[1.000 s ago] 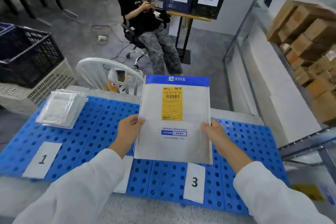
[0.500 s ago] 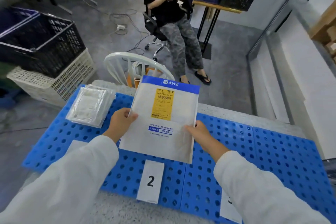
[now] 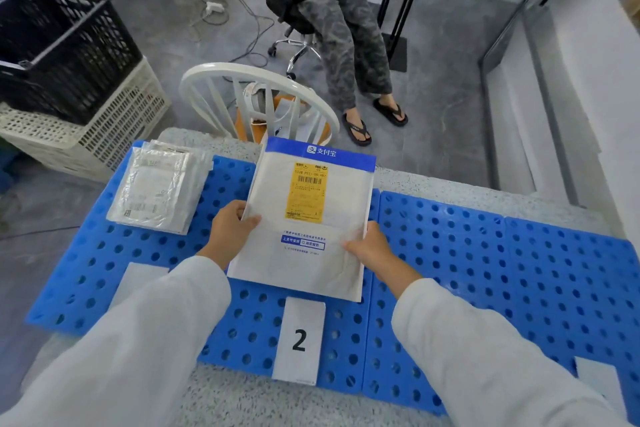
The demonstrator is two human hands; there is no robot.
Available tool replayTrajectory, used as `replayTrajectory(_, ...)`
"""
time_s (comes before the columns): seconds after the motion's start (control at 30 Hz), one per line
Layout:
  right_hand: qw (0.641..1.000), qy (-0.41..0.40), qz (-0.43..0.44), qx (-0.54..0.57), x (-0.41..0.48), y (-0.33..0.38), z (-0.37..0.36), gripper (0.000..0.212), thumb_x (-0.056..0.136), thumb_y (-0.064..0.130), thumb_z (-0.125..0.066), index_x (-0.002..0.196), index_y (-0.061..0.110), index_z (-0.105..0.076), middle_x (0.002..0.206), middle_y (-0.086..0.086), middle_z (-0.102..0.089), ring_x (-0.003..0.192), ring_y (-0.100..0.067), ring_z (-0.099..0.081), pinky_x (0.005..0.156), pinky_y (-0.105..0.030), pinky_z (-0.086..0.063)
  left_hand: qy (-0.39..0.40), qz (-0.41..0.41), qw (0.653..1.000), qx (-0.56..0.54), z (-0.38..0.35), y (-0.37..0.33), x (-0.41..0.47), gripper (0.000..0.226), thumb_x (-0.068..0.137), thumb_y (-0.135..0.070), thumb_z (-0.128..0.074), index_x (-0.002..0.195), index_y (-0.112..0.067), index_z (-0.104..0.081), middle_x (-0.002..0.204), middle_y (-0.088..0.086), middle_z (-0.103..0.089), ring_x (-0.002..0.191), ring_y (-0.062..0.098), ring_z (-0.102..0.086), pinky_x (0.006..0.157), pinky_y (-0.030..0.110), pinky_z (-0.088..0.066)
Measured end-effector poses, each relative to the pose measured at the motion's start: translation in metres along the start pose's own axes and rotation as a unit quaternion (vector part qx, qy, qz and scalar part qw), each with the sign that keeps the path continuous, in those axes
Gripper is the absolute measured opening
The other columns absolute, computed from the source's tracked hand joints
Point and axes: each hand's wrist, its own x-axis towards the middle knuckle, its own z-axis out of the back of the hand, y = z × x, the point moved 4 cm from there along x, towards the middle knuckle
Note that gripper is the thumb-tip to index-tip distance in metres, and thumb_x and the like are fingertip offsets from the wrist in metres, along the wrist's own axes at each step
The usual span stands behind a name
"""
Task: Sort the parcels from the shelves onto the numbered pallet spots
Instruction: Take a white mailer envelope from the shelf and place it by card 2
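I hold a flat white mailer (image 3: pixel 332 215) with a blue top band and a yellow label, low over the blue perforated pallet (image 3: pixel 485 270). My left hand (image 3: pixel 230 229) grips its left edge and my right hand (image 3: pixel 372 250) grips its right edge. The mailer hangs just behind the white card marked 2 (image 3: pixel 299 340). A stack of clear-wrapped white parcels (image 3: pixel 159 187) lies on the pallet's far left section. My left sleeve partly covers another white card (image 3: pixel 138 277) at the left. A third card (image 3: pixel 599 385) shows at the right edge.
A white chair back (image 3: pixel 256 80) stands right behind the pallet. A seated person (image 3: pixel 339 35) is further back. A black crate (image 3: pixel 59 45) sits on a white crate (image 3: pixel 90 135) at the left. A grey wall ledge (image 3: pixel 540 114) runs along the right.
The mailer has shifted left from over the card marked 3 to behind the card marked 2, and sits lower over the pallet. Both hands keep their grip.
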Motion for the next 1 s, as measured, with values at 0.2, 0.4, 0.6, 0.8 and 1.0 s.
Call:
replayTrajectory(0.2, 1.0, -0.025, 0.003, 0.001, 0.011, -0.004, -0.003, 0.027, 0.092, 0.013, -0.055, 0.116, 0.013, -0.043, 0.113, -0.007, -0.056, 0.091, -0.019, -0.057, 0.085, -0.039, -0.053, -0.018, -0.017, 1.0, 0.016, 0.004, 0.002, 0.009, 0.031, 0.091, -0.018, -0.064, 0.121, -0.01, -0.057, 0.108, 0.0, -0.06, 0.093, 0.016, -0.054, 0.079, 0.029, -0.042)
replayTrajectory(0.4, 0.998, -0.022, -0.01, 0.055, 0.002, -0.007, 0.001, 0.051, 0.094, 0.012, -0.054, 0.141, 0.011, -0.032, 0.122, -0.01, -0.054, 0.096, -0.018, -0.054, 0.081, -0.032, -0.049, -0.012, -0.019, 0.998, 0.052, 0.006, 0.008, 0.007, 0.033, 0.092, -0.013, -0.062, 0.123, -0.009, -0.057, 0.116, 0.007, -0.064, 0.094, 0.016, -0.054, 0.082, 0.029, -0.043)
replayTrajectory(0.6, 0.996, -0.068, 0.05, -0.007, -0.029, -0.003, 0.028, 0.048, 0.099, 0.023, -0.05, 0.141, 0.006, -0.034, 0.135, -0.009, -0.04, 0.083, -0.011, -0.05, 0.062, -0.017, -0.039, -0.007, -0.106, 0.987, 0.117, 0.01, -0.028, -0.011, 0.028, 0.095, -0.008, -0.053, 0.122, -0.008, -0.059, 0.122, 0.009, -0.061, 0.108, 0.024, -0.057, 0.088, 0.031, -0.045)
replayTrajectory(0.8, 0.98, -0.131, 0.121, -0.084, -0.087, -0.001, 0.088, 0.046, 0.101, 0.037, -0.044, 0.138, 0.009, -0.042, 0.143, -0.006, -0.037, 0.117, -0.018, -0.048, 0.085, -0.025, -0.04, 0.091, -0.255, 0.939, 0.211, -0.036, -0.12, -0.069, 0.032, 0.099, -0.023, -0.051, 0.13, -0.017, -0.054, 0.135, 0.003, -0.055, 0.121, 0.019, -0.053, 0.101, 0.03, -0.044)
replayTrajectory(1.0, 0.947, -0.217, 0.146, -0.186, -0.186, -0.038, 0.183, 0.052, 0.1, 0.04, -0.046, 0.14, 0.008, -0.038, 0.145, -0.008, -0.033, 0.138, -0.023, -0.026, 0.108, -0.035, -0.033, 0.166, -0.418, 0.841, 0.302, -0.088, -0.22, -0.162, 0.041, 0.097, -0.026, -0.051, 0.137, -0.019, -0.044, 0.141, 0.001, -0.046, 0.125, 0.018, -0.047, 0.101, 0.034, -0.043)
